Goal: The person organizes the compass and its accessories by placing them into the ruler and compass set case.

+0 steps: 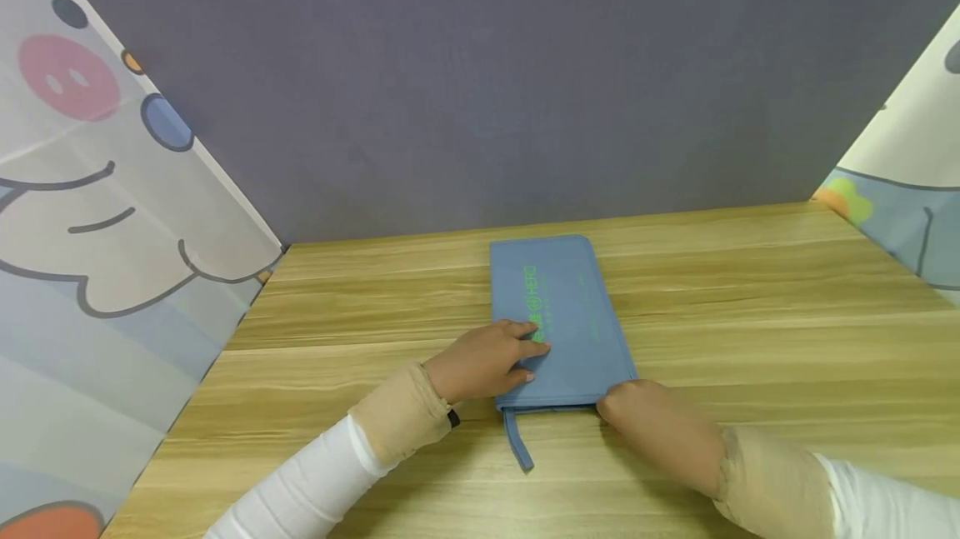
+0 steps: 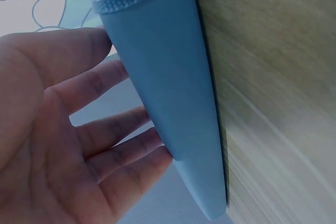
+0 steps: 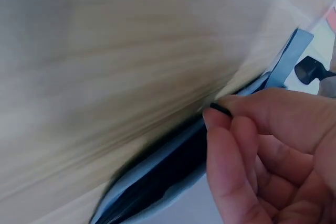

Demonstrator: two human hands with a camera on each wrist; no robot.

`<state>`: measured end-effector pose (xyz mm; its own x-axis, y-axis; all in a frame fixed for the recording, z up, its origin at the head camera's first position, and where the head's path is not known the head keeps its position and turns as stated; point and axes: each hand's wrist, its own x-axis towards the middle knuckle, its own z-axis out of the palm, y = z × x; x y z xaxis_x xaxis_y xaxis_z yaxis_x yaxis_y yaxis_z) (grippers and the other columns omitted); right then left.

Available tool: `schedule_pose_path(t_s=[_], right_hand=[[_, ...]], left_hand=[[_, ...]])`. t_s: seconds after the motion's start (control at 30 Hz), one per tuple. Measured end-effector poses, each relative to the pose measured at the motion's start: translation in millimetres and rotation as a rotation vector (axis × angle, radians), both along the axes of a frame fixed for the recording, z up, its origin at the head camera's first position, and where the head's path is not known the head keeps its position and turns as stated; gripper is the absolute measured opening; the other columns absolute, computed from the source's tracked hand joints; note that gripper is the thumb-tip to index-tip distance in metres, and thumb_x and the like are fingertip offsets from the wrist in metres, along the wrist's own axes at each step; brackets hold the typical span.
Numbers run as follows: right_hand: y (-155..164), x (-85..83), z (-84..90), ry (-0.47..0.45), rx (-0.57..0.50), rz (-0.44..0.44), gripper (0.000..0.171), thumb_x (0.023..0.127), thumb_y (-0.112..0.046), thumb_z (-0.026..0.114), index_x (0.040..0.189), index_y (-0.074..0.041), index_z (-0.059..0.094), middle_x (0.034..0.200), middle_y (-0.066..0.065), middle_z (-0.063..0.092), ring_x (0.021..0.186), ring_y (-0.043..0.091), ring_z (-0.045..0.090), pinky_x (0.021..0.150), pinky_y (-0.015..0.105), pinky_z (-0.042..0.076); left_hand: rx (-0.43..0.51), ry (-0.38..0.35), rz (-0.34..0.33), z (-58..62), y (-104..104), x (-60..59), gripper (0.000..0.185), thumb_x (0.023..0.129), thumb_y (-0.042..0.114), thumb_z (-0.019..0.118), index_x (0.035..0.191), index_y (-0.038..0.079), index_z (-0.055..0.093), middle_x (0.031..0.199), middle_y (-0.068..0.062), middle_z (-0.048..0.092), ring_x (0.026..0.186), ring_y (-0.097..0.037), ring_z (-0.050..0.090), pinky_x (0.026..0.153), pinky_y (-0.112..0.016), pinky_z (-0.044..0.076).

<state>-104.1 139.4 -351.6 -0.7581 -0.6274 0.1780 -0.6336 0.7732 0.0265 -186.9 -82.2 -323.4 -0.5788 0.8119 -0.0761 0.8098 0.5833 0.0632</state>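
A flat blue zippered case [image 1: 573,314] with green lettering lies on the wooden table. On its left side my left hand [image 1: 487,360] rests with spread fingers, the fingertips on the cover. The left wrist view shows these fingers [image 2: 118,129] along the case's smooth spine [image 2: 165,77]. At the near right corner, my right hand [image 1: 660,429] pinches a small dark zipper pull [image 3: 221,109] between thumb and finger. Beside it the edge of the case gapes, showing a dark inside [image 3: 173,169]. A blue strap [image 1: 517,443] sticks out from the near left corner.
A grey panel [image 1: 480,89] stands along the far edge of the table [image 1: 750,297]. Cartoon-printed curtains [image 1: 150,272] hang at the left and right sides. Wood surface extends on both sides of the case.
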Motion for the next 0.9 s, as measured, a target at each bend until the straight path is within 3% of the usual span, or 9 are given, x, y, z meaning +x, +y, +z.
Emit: schedule_pose_path(t_s=[0.5,0.73,0.9], right_hand=[[-48,-7.1,7.9,0.009,0.065,0.092,0.017,0.069,-0.001,0.075,0.064,-0.010,0.062,0.062,-0.001,0.060,0.056,0.012,0.059,0.050,0.026,0.047],[-67,-5.9,9.4,0.050,0.117,0.112,0.013,0.072,-0.004,0.076,0.067,-0.009,0.065,0.063,0.000,0.062,0.058,0.012,0.060,0.050,0.024,0.049],[-72,-7.7,8.8,0.048,0.094,0.138,0.014,0.074,-0.006,0.075,0.067,-0.011,0.065,0.064,-0.001,0.062,0.059,0.012,0.060,0.049,0.023,0.048]], left_hand=[[0.013,0.017,-0.007,0.3,-2,-2.7,0.041,0.090,0.031,0.065,0.128,0.017,0.060,0.137,-0.011,0.050,0.124,-0.027,0.048,0.099,-0.035,0.042],[0.049,-0.004,-0.023,-0.3,-5,-6.3,0.042,0.089,0.032,0.065,0.128,0.018,0.060,0.136,-0.009,0.051,0.124,-0.026,0.048,0.097,-0.036,0.044],[0.061,-0.022,-0.025,-1.7,-7,-8.3,0.043,0.089,0.033,0.065,0.129,0.018,0.059,0.137,-0.009,0.050,0.123,-0.025,0.048,0.097,-0.036,0.043]])
